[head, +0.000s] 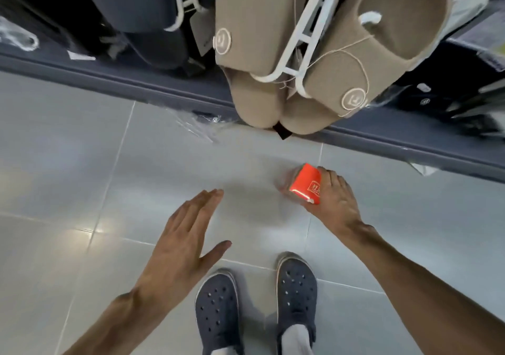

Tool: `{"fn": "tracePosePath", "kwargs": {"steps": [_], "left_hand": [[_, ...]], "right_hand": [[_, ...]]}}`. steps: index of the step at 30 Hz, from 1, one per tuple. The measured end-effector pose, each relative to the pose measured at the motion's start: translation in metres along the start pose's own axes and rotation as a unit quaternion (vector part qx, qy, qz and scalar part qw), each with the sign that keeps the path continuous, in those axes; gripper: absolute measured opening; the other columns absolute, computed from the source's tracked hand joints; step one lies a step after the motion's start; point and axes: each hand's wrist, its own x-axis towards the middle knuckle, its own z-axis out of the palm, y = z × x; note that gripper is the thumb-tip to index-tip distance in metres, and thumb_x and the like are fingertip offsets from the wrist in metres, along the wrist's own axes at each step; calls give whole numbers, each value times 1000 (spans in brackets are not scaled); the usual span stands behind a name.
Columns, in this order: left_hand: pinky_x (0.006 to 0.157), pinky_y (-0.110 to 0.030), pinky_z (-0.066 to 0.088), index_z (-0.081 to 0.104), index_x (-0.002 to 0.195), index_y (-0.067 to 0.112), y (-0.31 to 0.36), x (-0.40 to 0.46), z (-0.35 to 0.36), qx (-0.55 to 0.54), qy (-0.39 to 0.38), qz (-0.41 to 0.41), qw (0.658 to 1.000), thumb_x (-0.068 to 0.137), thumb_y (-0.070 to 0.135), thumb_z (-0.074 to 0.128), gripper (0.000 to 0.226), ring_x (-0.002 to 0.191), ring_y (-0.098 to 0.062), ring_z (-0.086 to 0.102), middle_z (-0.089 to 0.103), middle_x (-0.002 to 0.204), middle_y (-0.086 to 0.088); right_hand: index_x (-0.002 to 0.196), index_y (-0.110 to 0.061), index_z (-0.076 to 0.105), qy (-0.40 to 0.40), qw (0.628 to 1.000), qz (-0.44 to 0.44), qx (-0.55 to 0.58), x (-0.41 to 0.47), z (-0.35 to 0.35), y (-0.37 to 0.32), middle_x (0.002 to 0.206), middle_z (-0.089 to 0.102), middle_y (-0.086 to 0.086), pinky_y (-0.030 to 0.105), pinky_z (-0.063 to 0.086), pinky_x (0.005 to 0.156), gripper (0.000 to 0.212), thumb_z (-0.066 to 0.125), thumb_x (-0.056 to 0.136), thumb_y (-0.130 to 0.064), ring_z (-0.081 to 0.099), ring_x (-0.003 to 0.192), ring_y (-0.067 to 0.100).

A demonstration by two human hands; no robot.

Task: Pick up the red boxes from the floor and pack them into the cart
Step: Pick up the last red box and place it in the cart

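Pale grey floor tiles (82, 163) filled most of the view, with thin grout lines and a soft glare patch. Along the far side ran a dark blue shelf base (136, 81), and above it hung a pair of beige slippers (287, 54) tied with string to a white plastic hanger (308, 40), their toes reaching down almost to the floor. Darker slippers (136, 5) hung to the left of them. A scrap of clear plastic wrap (196, 125) lay at the foot of the shelf.

Near the bottom edge stood two feet in navy clogs (296, 286) with holes.

The left hand (185, 234) was spread above the tiles, palm down, fingers straight and together, thumb out, holding nothing. The right hand (333, 199) gripped a small red box (306, 184) from its right side, at or just above the floor; whether the box touched the tiles could not be told.
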Motion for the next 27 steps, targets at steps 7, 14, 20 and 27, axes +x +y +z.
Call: {"fn": "tracePosePath", "kwargs": {"steps": [7, 14, 20, 27], "left_hand": [[114, -40, 28, 24, 153, 23, 34, 5, -56, 23, -35, 26, 999, 94, 50, 56, 72, 146, -14, 22, 32, 156, 2], [117, -40, 26, 31, 150, 20, 153, 27, -223, 64, -26, 106, 992, 90, 55, 52, 72, 148, -13, 16, 27, 157, 3], [116, -38, 24, 32, 149, 22, 303, 9, -358, 50, -12, 205, 977, 92, 56, 52, 69, 146, -12, 18, 30, 154, 6], [115, -33, 26, 31, 149, 30, 488, -1, -454, 48, 2, 360, 932, 91, 64, 50, 70, 142, -10, 27, 36, 152, 7]], "right_hand": [[143, -16, 38, 19, 999, -12, 36, -47, -74, -14, 130, 55, 5, 39, 41, 101, 94, 78, 70, -58, 52, 116, 26], [147, -22, 32, 27, 996, -37, 82, -163, -301, -35, 137, 48, 0, 40, 35, 110, 97, 72, 71, -67, 45, 125, 23], [146, -27, 32, 88, 992, -9, 86, -294, -519, -39, 132, 46, -8, 35, 36, 108, 102, 55, 65, -85, 43, 123, 17], [146, -23, 38, 198, 966, 62, 153, -447, -689, -20, 131, 47, -5, 35, 36, 107, 111, 57, 54, -82, 45, 124, 19]]}}
